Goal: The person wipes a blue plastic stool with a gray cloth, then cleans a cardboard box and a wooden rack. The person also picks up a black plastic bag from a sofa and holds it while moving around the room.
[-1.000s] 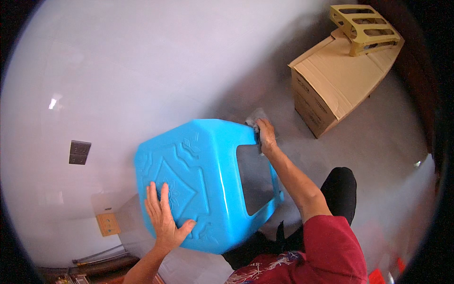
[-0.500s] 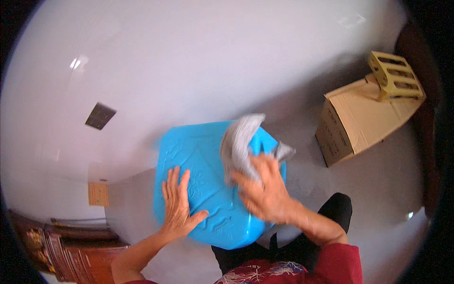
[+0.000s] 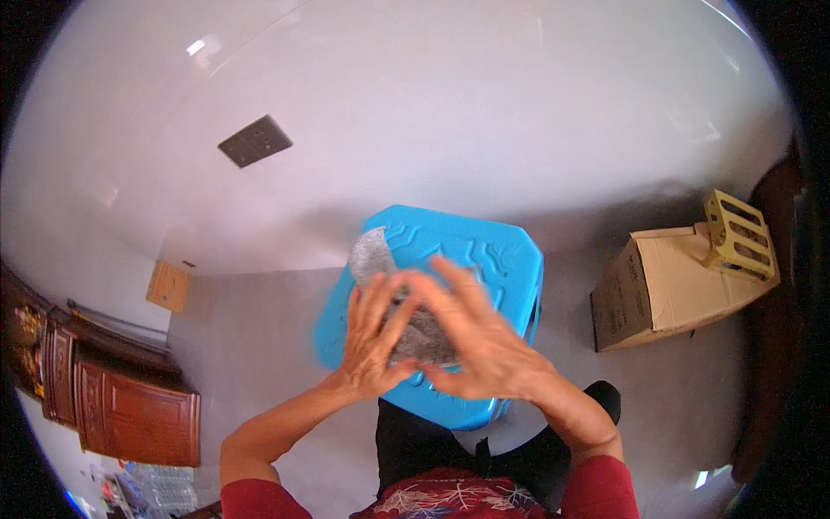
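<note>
In front of me stands a blue plastic stool-like piece [image 3: 506, 246] with bevelled corners and a raised pattern on its top. A grey cloth [image 3: 424, 336] lies across the middle of that top, and one end of it reaches toward the far left edge. My left hand [image 3: 373, 333] rests over the cloth's left side with its fingers stretched out. Over the right side is my right hand [image 3: 488, 346], fingers spread and somewhat blurred. The hands almost meet at their fingertips and thumbs, covering part of the cloth.
At the right stands a cardboard box [image 3: 687, 281] with a yellow slotted plastic rack [image 3: 741, 235] on it. A pale wall [image 3: 450, 104] rises behind the stool-like piece, bearing a dark socket plate [image 3: 256, 141]. Carved wooden furniture [image 3: 138, 411] is at the left.
The cloth has gone from my right hand's grip to lying spread on the blue top. My left hand has moved right onto it. The view has shifted, and the blue piece appears turned.
</note>
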### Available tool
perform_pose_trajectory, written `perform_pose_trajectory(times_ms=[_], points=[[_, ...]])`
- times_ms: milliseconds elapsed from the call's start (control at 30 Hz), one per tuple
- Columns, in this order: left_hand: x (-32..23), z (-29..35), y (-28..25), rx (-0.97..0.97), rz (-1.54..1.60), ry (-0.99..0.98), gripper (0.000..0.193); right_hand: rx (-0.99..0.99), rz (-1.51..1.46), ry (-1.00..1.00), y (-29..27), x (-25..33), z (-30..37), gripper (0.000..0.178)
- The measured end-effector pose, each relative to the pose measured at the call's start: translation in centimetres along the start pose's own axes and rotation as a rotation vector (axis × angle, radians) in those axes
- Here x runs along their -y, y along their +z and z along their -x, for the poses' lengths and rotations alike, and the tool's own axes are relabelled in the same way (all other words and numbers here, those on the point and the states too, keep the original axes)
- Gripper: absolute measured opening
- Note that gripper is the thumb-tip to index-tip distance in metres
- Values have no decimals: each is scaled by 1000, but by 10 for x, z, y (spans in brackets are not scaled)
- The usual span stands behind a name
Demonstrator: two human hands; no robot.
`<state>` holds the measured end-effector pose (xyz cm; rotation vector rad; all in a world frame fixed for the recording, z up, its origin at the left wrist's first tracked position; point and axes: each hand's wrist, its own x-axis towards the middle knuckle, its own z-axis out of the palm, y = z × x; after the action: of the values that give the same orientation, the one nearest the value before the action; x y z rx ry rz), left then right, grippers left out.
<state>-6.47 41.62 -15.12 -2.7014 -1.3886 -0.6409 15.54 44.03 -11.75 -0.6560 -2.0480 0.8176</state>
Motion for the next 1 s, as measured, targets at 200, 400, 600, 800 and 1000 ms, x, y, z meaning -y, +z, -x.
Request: perform_pose_trajectory(times_ms=[200, 400, 600, 800, 1000], points=[[-8, -11, -6, 131, 279, 9, 64, -193, 82, -131, 20, 15, 65, 41], [-28, -65, 21, 219, 326, 192, 65, -197, 316, -216, 55, 7, 86, 31], [-16, -133, 65, 129, 71, 56, 63, -140, 567, -65, 63, 20, 76, 27], [-10, -118, 65, 124, 118, 1, 53, -119, 549, -18, 57, 14, 54, 14], [-7, -3, 0, 225, 133, 5, 55, -126, 670, 88, 63, 20, 38, 18]])
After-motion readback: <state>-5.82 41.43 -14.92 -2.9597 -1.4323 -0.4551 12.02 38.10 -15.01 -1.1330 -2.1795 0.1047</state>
